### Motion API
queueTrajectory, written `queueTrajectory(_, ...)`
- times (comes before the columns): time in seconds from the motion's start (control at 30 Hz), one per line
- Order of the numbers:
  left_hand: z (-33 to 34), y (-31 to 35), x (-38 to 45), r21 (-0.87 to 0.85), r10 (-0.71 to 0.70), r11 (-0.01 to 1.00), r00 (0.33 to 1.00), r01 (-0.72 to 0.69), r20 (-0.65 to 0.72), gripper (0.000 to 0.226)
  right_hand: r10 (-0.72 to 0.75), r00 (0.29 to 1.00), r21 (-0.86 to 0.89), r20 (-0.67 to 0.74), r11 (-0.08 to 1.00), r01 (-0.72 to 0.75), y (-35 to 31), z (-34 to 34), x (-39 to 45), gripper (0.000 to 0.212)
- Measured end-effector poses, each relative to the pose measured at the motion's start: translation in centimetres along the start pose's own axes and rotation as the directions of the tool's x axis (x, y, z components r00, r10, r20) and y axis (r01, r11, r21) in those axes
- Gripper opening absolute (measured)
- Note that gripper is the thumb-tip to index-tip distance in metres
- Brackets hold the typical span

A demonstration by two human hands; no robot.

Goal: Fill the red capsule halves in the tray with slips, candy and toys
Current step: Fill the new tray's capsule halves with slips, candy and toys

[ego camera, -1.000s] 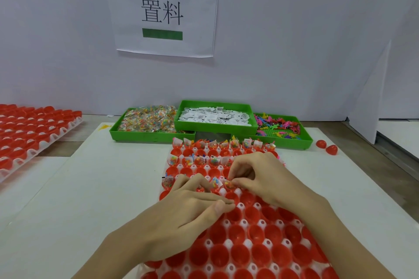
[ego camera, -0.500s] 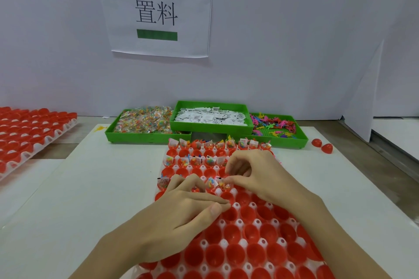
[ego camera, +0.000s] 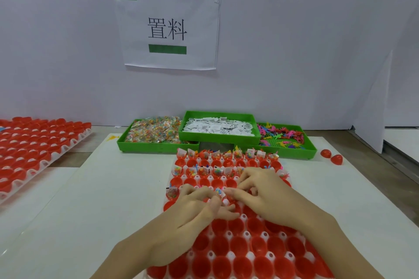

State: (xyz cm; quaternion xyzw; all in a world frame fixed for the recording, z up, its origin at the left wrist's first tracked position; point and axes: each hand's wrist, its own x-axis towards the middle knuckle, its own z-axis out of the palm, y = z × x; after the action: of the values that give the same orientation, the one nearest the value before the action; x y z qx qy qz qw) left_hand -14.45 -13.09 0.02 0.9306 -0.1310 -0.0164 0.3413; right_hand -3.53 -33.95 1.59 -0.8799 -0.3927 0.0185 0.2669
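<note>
- The tray [ego camera: 229, 258] of red capsule halves [ego camera: 235, 244] lies on the white worktop [ego camera: 108, 199], directly in front of the person.
- The 2 far rows of halves hold candy packets and slips; the rows near the camera hold nothing.
- Left hand [ego camera: 188, 217]: fingers curled over the tray's middle rows, thumb tip against the fingertips. The grip looks closed, but what it holds is hidden, so its state cannot be told.
- Right hand [ego camera: 267, 192]: fingers bent, tips pinching a small candy packet [ego camera: 220, 191] at a capsule half in the 3rd row.
- 3 green bins stand beyond the tray: candy [ego camera: 154, 131] on the left, slips [ego camera: 217, 127] in the middle, toys [ego camera: 281, 136] on the right.
- A 2nd tray [ego camera: 34, 142] of red halves lies at the far left.
- 2 loose red halves [ego camera: 332, 156] lie right of the bins.
- A paper sign [ego camera: 167, 29] hangs on the wall.
</note>
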Motion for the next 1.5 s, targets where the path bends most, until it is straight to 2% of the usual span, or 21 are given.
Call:
queueTrajectory(0.07,-0.4,0.2,0.6,-0.055,0.026,0.998,0.993,-0.033,-0.119,0.061,0.017,0.999,0.059,-0.034,0.998,-0.015,0.1,-0.6,-0.4,0.049)
queueTrajectory(0.1,-0.8,0.4,0.8,-0.114,0.05,0.991,0.974,-0.077,-0.222,0.057,0.026,0.997,0.098,-0.07,0.995,-0.019,0.2,-1.0,-0.5,0.044)
queueTrajectory(0.17,-1.7,0.2,1.3,-0.288,-0.002,0.949,0.911,-0.128,-0.413,0.05,0.035,0.991,0.156,-0.128,0.988,-0.014,0.4,-1.4,-0.6,0.039)
queueTrajectory(0.2,-2.2,-0.1,1.6,-0.314,-0.054,0.942,0.875,-0.115,-0.481,0.046,0.034,0.988,0.163,-0.148,0.987,-0.009,0.5,-1.6,-0.7,0.038)
queueTrajectory(0.3,-4.3,-2.5,3.7,-0.215,-0.183,0.975,0.728,0.05,-0.661,0.031,0.021,0.98,0.16,-0.198,0.987,0.011,0.5,-1.7,-0.8,0.041)
queueTrajectory(0.37,-6.0,-4.9,5.4,-0.085,-0.189,0.98,0.688,0.182,-0.701,0.015,0.014,0.974,0.172,-0.226,0.985,0.026,0.5,-1.8,-0.8,0.048)
queueTrajectory(0.43,-7.9,-7.4,7.1,0.069,-0.181,0.952,0.732,0.297,-0.657,0.01,0.003,0.968,0.152,-0.249,0.988,0.036,0.7,-1.9,-0.8,0.047)
queueTrajectory(0.5,-9.7,-9.6,8.5,0.253,-0.166,0.898,0.809,0.361,-0.565,0.02,-0.004,0.964,0.119,-0.264,0.992,0.037,1.0,-1.9,-0.8,0.042)
queueTrajectory(0.6,-11.3,-11.7,9.6,0.493,-0.201,0.785,0.907,0.375,-0.369,0.036,0.003,0.959,0.136,-0.284,0.99,0.037,1.2,-2.0,-1.1,0.042)
queueTrajectory(0.67,-11.5,-12.5,9.9,0.563,-0.268,0.736,0.926,0.376,-0.267,0.04,0.009,0.958,0.127,-0.287,0.991,0.029,1.3,-2.1,-1.1,0.041)
queueTrajectory(0.73,-11.5,-13.0,10.0,0.582,-0.293,0.724,0.929,0.371,-0.228,0.039,0.0,0.958,0.105,-0.287,0.994,0.031,1.4,-2.1,-1.0,0.041)
queueTrajectory(0.93,-11.5,-13.8,9.6,0.591,-0.197,0.742,0.946,0.316,-0.259,0.044,-0.019,0.956,0.104,-0.291,0.993,0.051,1.5,-2.1,-1.1,0.044)
queueTrajectory(1.1,-12.6,-13.5,9.6,0.612,-0.147,0.742,0.957,0.274,-0.251,0.011,-0.015,0.954,0.113,-0.298,0.992,0.05,1.5,-2.2,-1.1,0.045)
queueTrajectory(1.2,-13.1,-13.6,9.2,0.591,-0.076,0.773,0.958,0.231,-0.276,0.014,-0.005,0.958,0.105,-0.287,0.994,0.036,1.6,-2.1,-1.1,0.042)
queueTrajectory(1.27,-13.3,-13.5,8.9,0.56,-0.045,0.801,0.954,0.212,-0.297,0.008,0.002,0.96,0.1,-0.281,0.995,0.028,1.6,-2.1,-1.0,0.041)
queueTrajectory(1.33,-13.7,-13.3,8.6,0.526,-0.032,0.826,0.948,0.203,-0.316,0.016,0.007,0.961,0.098,-0.276,0.995,0.02,1.6,-2.1,-1.0,0.041)
queueTrajectory(1.5,-13.3,-12.4,7.8,0.531,0.04,0.826,0.922,0.187,-0.386,0.019,0.013,0.961,0.108,-0.276,0.994,0.017,1.6,-2.1,-1.1,0.043)
